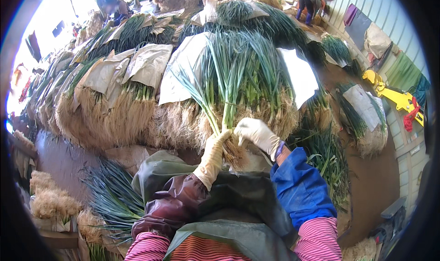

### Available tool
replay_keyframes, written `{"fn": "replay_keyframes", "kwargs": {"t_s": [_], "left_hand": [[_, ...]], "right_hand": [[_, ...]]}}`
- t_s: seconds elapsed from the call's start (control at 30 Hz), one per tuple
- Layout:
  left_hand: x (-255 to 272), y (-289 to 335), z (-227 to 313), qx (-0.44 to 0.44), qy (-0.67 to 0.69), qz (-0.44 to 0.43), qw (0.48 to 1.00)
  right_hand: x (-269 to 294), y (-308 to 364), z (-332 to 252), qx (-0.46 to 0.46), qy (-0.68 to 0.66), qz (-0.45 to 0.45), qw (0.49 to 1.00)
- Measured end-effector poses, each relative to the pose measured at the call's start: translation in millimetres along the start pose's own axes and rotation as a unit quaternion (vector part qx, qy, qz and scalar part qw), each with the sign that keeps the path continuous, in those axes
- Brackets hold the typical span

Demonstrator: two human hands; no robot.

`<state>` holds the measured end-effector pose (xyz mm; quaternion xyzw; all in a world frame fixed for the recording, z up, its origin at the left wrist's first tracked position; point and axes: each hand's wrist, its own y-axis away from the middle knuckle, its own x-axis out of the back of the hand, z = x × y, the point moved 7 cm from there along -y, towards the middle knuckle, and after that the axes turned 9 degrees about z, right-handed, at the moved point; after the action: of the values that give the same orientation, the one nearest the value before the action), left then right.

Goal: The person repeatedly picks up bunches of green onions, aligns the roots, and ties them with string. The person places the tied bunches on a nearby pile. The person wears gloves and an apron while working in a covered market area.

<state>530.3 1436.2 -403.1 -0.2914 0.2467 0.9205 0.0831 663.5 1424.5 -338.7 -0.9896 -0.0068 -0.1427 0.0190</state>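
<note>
My left hand point(214, 152), in a cream glove, is wrapped round the lower stems of a few green onions point(228, 113). Their long leaves point up and away from me, and their tan roots point(236, 154) hang below the grip. Close on the right is my gloved right hand point(255, 135), its fingers curled down beside the stems and roots. Whatever may be between those fingertips is hidden. Just beyond both hands stands a big heap of green onions point(263, 73), roots facing me. A dark green apron point(233, 192) covers my lap.
Pale sacks point(149, 64) lie over more onion heaps at left. Loose green onions point(112, 199) rest by my left side, others point(330, 164) at right. A yellow metal piece point(396, 98) stands along the right wall. Two people point(310, 6) point(114, 8) are farther back.
</note>
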Motion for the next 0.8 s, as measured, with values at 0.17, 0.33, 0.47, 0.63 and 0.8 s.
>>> {"fn": "replay_keyframes", "kwargs": {"t_s": [0.17,0.33,0.47,0.63,0.8], "left_hand": [[-8,13,1,0.012,-0.086,-0.015,0.996],[6,3,-8,-0.028,-0.068,0.024,0.997],[-1,15,4,-0.07,-0.015,0.062,0.995],[-1,7,-4,-0.057,0.009,0.058,0.997],[-6,10,-6,-0.011,-0.013,0.038,0.999]], "right_hand": [[1,-5,41,-0.142,-0.136,0.079,0.977],[-24,-15,57,-0.118,-0.192,0.104,0.969],[-22,-22,69,-0.081,-0.184,0.171,0.965],[-12,-38,86,-0.027,0.097,0.217,0.971],[1,-43,63,-0.039,0.251,0.274,0.928]]}}
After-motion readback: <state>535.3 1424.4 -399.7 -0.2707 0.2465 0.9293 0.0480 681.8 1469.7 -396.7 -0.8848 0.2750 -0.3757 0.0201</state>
